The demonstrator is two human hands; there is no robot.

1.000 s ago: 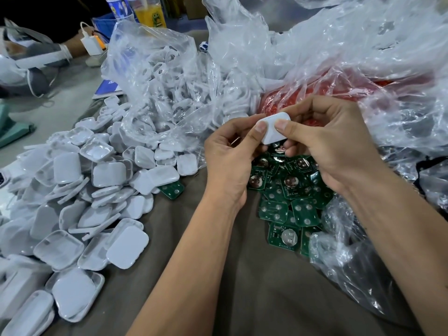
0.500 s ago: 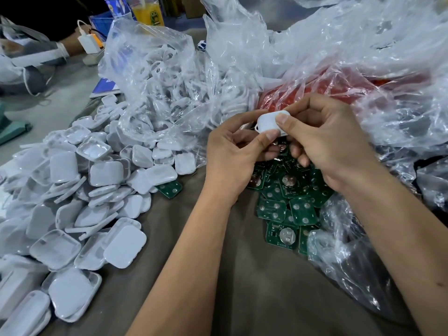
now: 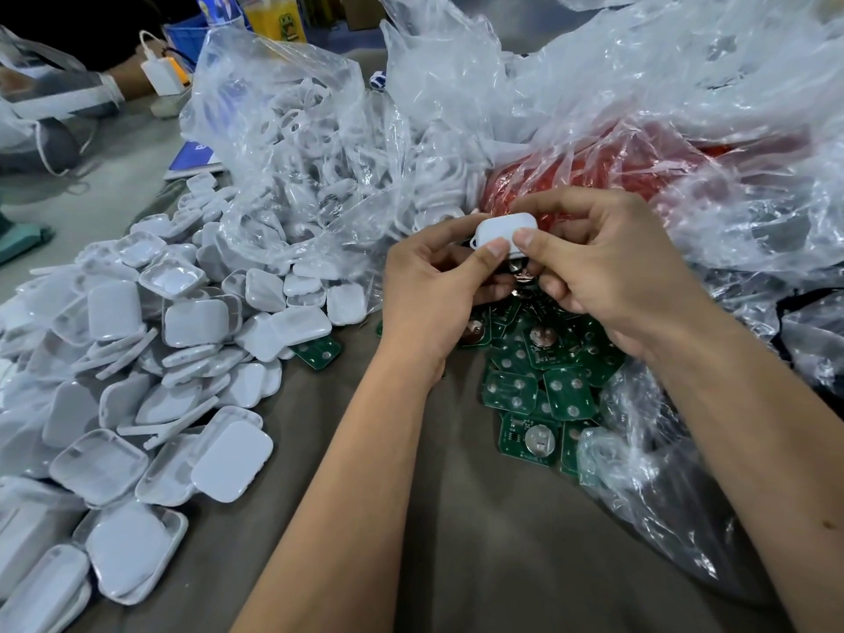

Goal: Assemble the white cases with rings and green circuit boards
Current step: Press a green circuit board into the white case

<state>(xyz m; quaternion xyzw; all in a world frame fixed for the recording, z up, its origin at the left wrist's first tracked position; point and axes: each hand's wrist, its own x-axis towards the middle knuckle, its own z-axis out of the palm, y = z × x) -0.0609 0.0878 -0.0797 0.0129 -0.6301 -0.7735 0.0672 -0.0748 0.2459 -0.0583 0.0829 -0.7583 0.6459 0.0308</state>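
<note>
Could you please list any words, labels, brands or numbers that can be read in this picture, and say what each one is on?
No text here can be read with certainty.
Blue booklet: a pale mark on its cover, too blurred to read.
Yellow bottle: a printed label with a green figure, no legible words.
Blue-labelled bottle: label print too blurred.
Green circuit boards: tiny white markings, too small to read.
White case held by both hands: no markings visible.

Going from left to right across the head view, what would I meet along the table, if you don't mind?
Pile of white cases → lone green board → left hand → held white case → right hand → red bag under plastic.
</note>
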